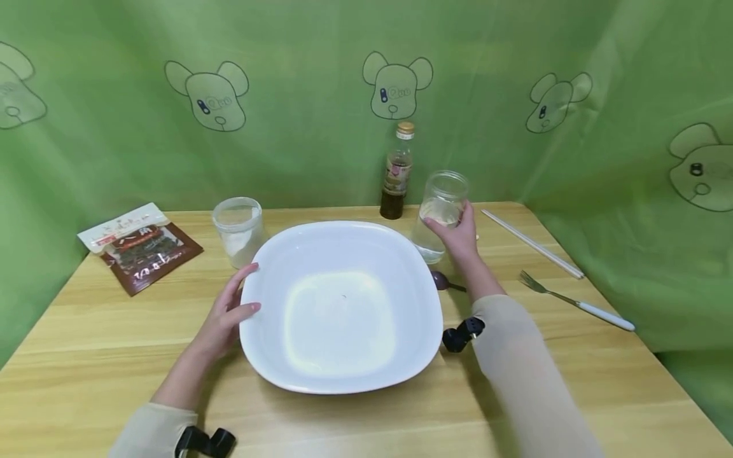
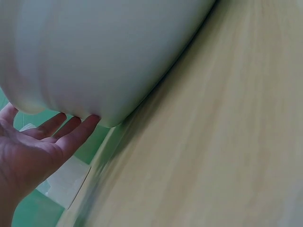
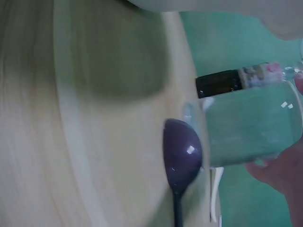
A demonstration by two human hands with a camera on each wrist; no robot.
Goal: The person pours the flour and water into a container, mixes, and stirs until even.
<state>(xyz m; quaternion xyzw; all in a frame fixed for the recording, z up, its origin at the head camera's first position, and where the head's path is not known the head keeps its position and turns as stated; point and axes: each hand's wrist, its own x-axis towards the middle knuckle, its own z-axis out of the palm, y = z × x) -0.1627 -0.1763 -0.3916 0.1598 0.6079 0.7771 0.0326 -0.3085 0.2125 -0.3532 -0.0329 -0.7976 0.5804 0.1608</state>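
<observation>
A large white basin (image 1: 338, 318) is in the middle of the table in the head view. My left hand (image 1: 226, 315) holds its left side, thumb over the rim; in the left wrist view the fingers (image 2: 78, 135) lie against its outer wall. On the far right side of the basin, my right hand (image 1: 460, 238) grips a clear jar (image 1: 429, 245) with clear liquid inside. The right wrist view shows this jar (image 3: 251, 125) side-on, with part of the hand at its edge. Below it lies a dark purple spoon (image 3: 182, 151), partly hidden by my forearm in the head view.
Behind stands a bottle (image 1: 395, 178) of dark liquid. To the left are a tub of white powder (image 1: 239, 235) and a brown spice packet (image 1: 143, 248). Pale chopsticks (image 1: 532, 245) and a white-handled fork (image 1: 578, 302) lie on the right. A green curtain (image 1: 309, 127) hangs behind the table.
</observation>
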